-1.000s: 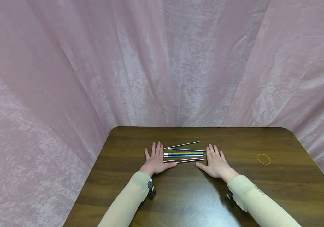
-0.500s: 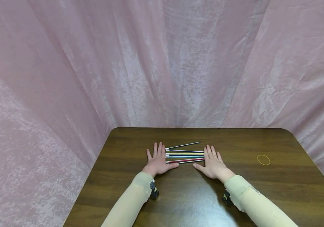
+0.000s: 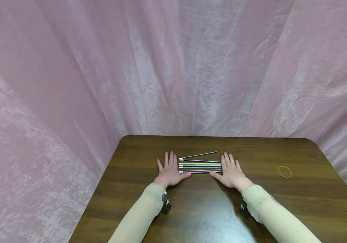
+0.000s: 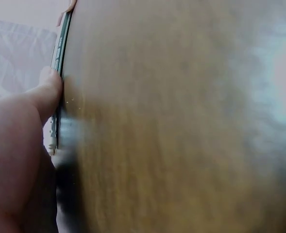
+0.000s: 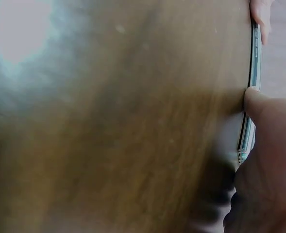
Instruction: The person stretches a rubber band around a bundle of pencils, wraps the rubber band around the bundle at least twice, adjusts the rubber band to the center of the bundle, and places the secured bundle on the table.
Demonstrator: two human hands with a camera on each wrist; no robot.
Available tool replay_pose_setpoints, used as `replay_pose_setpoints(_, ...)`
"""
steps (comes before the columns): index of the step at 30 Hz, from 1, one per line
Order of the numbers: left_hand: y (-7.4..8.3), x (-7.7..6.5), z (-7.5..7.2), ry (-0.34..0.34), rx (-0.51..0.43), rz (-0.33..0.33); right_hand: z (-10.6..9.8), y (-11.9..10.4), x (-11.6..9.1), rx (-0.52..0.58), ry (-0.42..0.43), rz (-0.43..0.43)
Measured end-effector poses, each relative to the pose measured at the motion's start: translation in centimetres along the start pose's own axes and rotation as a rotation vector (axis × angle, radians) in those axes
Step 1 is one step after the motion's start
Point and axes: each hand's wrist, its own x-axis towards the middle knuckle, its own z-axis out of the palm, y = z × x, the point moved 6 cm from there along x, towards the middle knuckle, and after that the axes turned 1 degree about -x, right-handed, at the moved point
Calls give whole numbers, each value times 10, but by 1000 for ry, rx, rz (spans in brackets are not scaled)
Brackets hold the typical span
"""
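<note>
Several striped pencils (image 3: 200, 166) lie side by side on the table, white ends to the left. A dark pencil (image 3: 199, 155) at the far side slants away from the others. My left hand (image 3: 168, 173) rests flat at their white ends, fingers straight and thumb out over the nearest pencil (image 4: 59, 53). At the opposite ends, my right hand (image 3: 231, 173) lies flat with straight fingers against the tips. Its thumb touches the near pencil (image 5: 253, 63) in the right wrist view. Neither hand curls round anything.
A yellow rubber band (image 3: 286, 177) lies on the brown wooden table (image 3: 301, 202) to the right of my right hand. Pink curtains (image 3: 173, 67) hang behind the table's far edge. Small cameras (image 3: 166, 204) are strapped at both wrists.
My right hand moved left against the pencil tips, then slightly right again. My left hand shifted a little right. The near red and dark pencils now lie straighter, with their ends more even.
</note>
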Motion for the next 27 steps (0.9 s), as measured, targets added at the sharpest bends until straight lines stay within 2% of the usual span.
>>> replay_pose_setpoints(8,-3,13,4,-6,12,-59,3,14,19,-4,4,23)
replay_pose_setpoints(14,8,9,-6,21,11,-70,-1,15,32,3,-10,31)
replay_pose_setpoints(17,10,9,-6,21,29,-78,-1,15,37,0,-14,22)
replay_pose_setpoints(22,13,12,-3,38,4,-80,-1,15,43,4,-25,-12)
replay_pose_setpoints(27,14,16,2,21,-20,-87,-5,12,39,24,-33,-54)
